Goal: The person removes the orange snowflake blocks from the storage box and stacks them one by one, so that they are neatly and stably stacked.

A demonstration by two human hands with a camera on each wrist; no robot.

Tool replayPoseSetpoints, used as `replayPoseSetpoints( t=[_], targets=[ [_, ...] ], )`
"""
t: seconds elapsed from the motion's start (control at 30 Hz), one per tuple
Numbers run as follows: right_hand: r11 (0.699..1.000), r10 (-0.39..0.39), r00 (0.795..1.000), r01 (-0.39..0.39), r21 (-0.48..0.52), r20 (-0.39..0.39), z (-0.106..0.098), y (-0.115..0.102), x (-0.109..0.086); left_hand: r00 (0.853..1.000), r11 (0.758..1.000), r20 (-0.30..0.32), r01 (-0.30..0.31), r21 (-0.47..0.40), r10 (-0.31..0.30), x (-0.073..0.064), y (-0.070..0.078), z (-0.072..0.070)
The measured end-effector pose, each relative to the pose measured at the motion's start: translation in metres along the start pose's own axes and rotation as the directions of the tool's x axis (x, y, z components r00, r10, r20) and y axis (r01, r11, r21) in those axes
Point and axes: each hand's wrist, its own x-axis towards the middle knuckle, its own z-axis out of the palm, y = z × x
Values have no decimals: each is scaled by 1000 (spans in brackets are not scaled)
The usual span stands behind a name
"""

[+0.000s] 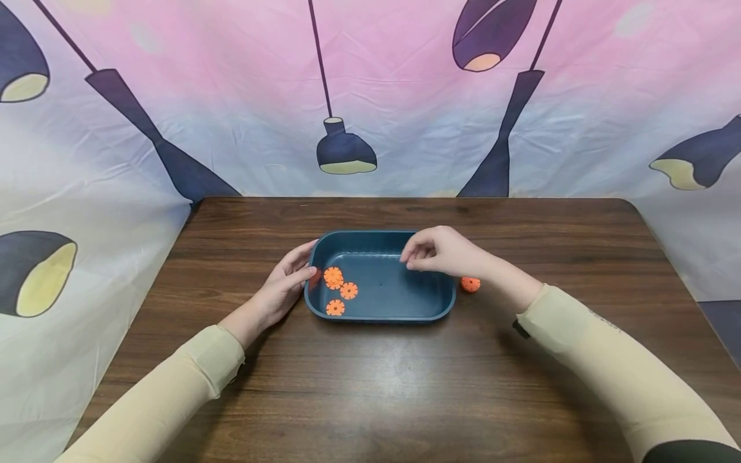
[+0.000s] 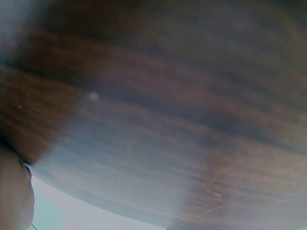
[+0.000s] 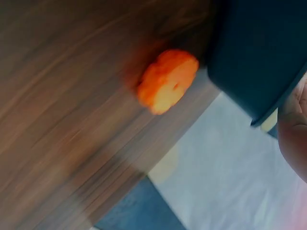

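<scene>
A dark blue rectangular tray (image 1: 379,318) with rounded corners stands on the table. My left hand (image 1: 280,286) grips its left end, the thumb at the rim and the fingers along the outer wall. Inside, near that end, lie several orange notched discs (image 1: 349,290), two of them overlapping. My right hand (image 1: 437,251) hovers over the tray's right part with fingers loosely bent; nothing shows between thumb and fingertips. Just outside the tray's right end is a thick orange notched piece (image 1: 470,284). In the right wrist view this orange piece (image 3: 168,81) has a ridged side and lies beside the tray wall (image 3: 254,57).
The brown wood-grain table (image 1: 370,386) extends around the tray, its far edge meeting a hanging cloth (image 1: 405,154) printed with lamps. Mostly blurred tabletop (image 2: 158,120) fills the left wrist view.
</scene>
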Motion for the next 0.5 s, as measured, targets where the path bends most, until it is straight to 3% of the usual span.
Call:
replayPoseSetpoints(
  t=[0.5],
  targets=[
    [997,-68,994,66,30,87,42,-9,42,1000,1000,8,-13,0,13,0,-2,-1]
  ],
)
